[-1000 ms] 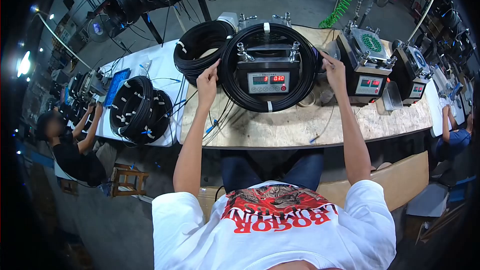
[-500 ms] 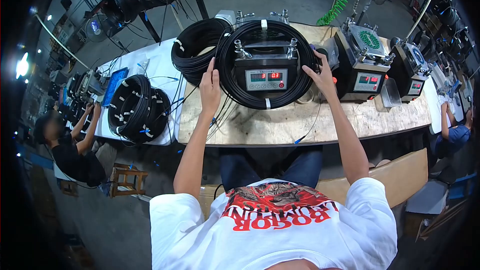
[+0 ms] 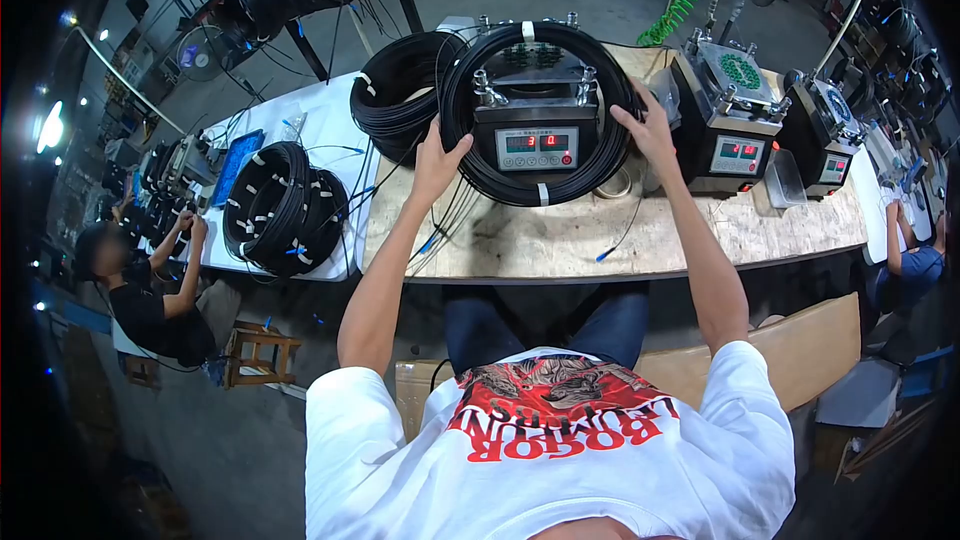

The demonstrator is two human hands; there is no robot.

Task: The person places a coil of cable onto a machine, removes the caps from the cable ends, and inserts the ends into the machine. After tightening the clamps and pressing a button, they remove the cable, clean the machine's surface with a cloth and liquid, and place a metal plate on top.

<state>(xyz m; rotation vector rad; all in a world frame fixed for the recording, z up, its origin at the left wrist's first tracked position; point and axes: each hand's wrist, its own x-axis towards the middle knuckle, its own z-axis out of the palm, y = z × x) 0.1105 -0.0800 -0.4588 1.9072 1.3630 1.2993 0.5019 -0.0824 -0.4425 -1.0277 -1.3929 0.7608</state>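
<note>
A black cable coil (image 3: 503, 186), bound with white ties at top and bottom, stands upright between my two hands. My left hand (image 3: 440, 162) grips its left rim, thumb toward the inside. On the opposite rim, my right hand (image 3: 648, 127) is closed with its thumb on the inner edge. Through the coil's opening shows a dark machine (image 3: 536, 112) with a lit display panel (image 3: 538, 149). Loose cable ends with a blue connector (image 3: 428, 243) hang below my left hand. Another blue-tipped end (image 3: 601, 258) lies on the wooden tabletop (image 3: 520, 250).
More black coils (image 3: 395, 90) lie at the left, with another stack (image 3: 280, 210) on the white table. Two similar machines, the nearer one (image 3: 735, 155) with a red display, stand at right beside a clear container (image 3: 785, 180). A co-worker (image 3: 150, 290) sits at far left.
The coil has risen and shifted slightly away from me, both hands moving with it. My left hand has gone from fingers laid along the rim to a grip with the thumb out.
</note>
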